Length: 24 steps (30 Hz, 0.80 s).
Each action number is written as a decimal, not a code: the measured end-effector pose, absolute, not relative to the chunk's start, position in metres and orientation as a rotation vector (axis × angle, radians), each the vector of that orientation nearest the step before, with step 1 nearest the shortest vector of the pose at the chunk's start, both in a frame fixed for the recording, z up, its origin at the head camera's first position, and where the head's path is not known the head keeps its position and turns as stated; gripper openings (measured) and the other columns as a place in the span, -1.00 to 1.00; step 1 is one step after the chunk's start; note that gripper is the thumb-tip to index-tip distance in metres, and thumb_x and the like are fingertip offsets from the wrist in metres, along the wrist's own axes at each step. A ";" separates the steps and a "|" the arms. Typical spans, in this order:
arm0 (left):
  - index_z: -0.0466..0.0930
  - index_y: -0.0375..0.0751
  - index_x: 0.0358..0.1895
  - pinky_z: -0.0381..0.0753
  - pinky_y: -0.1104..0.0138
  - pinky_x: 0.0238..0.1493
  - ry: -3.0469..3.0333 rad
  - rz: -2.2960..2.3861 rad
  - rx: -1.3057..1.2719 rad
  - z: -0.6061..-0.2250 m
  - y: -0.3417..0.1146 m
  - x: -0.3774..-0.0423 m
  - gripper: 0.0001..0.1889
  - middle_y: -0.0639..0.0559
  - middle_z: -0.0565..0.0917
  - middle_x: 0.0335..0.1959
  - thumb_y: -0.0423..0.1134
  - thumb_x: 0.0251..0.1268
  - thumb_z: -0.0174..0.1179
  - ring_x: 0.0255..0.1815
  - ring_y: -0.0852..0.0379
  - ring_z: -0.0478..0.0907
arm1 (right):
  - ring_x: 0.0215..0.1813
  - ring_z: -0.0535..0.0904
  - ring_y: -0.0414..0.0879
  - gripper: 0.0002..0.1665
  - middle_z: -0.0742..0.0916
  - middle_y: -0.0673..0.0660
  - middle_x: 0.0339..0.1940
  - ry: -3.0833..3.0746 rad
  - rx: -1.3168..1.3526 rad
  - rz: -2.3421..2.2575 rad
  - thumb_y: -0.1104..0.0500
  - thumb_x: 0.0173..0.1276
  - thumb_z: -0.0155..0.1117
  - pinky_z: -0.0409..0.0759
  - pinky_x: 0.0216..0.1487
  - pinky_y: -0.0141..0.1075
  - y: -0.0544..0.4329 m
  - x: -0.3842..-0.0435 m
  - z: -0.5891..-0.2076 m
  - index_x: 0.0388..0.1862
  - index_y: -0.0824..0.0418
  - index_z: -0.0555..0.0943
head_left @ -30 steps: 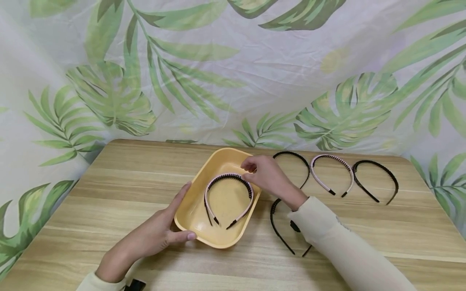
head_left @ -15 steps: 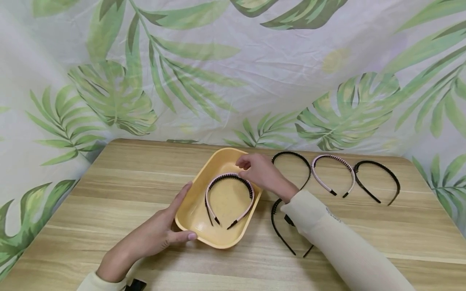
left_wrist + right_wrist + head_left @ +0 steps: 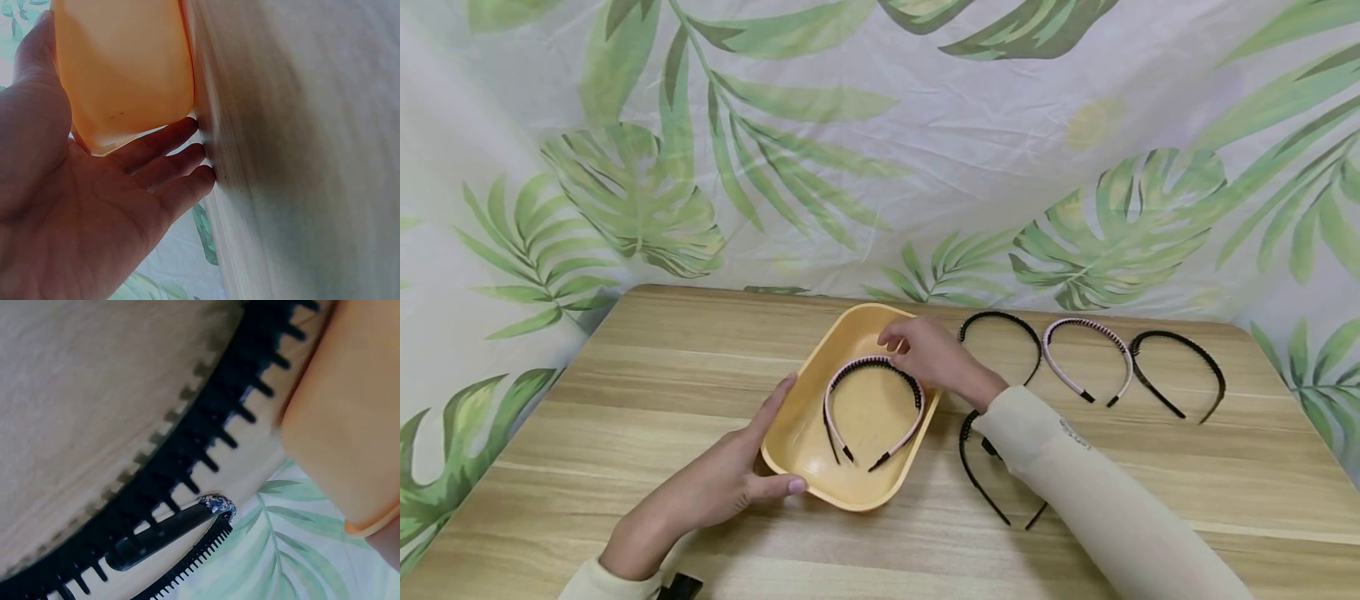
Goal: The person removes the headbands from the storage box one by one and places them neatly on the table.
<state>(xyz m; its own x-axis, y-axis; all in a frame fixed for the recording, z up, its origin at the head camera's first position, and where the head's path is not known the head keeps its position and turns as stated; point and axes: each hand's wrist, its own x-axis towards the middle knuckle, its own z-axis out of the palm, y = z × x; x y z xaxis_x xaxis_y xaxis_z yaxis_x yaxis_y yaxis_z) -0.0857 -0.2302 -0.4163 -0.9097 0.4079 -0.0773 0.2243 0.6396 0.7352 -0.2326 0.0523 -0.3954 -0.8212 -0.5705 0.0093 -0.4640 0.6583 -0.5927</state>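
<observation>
My left hand [image 3: 718,479] rests against the near-left corner of a yellow plastic tray [image 3: 857,492], thumb and index finger spread along its rim. In the left wrist view its other fingers [image 3: 178,190] are extended beside the tray's wall, tips at the tabletop. A pink headband with black teeth [image 3: 916,425] lies inside, over a black headband [image 3: 831,442] mostly hidden under it. Above the tray's right rim is my right hand [image 3: 936,358], fingers loosely bent, with the thumb near the pink headband's top; nothing shows between its fingers.
On the wooden table [image 3: 647,400], right of the tray, lie a black headband [image 3: 1037,343], a pink headband [image 3: 1047,360] and another black headband [image 3: 1204,360] in a row. One more black headband [image 3: 973,483] lies nearer, partly under the right sleeve. A leaf-print cloth [image 3: 820,183] hangs behind.
My right hand has drifted a little left over the tray. The headbands in the tray and my left hand have stayed in place.
</observation>
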 end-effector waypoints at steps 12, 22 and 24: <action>-0.40 0.26 0.74 0.31 -0.10 0.50 2.599 1.150 0.513 -0.416 -0.230 -0.086 0.23 -0.34 0.20 0.65 0.15 0.29 0.43 0.49 -0.15 0.43 | -0.06 0.73 0.01 -0.65 0.82 0.18 -0.11 2.705 -0.883 -0.804 0.40 0.43 0.25 0.68 0.03 -0.17 0.051 -0.234 -0.398 0.13 0.27 0.76; -0.39 0.25 0.74 0.35 0.20 0.51 2.604 1.152 0.519 -0.417 -0.231 -0.085 0.22 -0.33 0.24 0.64 0.16 0.28 0.43 0.46 -0.10 0.46 | -0.04 0.74 0.03 -0.65 0.83 0.19 -0.07 2.695 -0.894 -0.782 0.40 0.47 0.24 0.69 0.01 -0.18 0.052 -0.233 -0.398 0.14 0.23 0.78; -0.40 0.26 0.74 0.35 0.10 0.52 2.598 1.156 0.519 -0.417 -0.231 -0.085 0.23 -0.34 0.22 0.64 0.15 0.29 0.43 0.46 -0.11 0.46 | -0.02 0.73 0.03 -0.64 0.83 0.19 -0.06 2.700 -0.895 -0.766 0.40 0.47 0.24 0.69 0.01 -0.18 0.052 -0.233 -0.399 0.14 0.21 0.78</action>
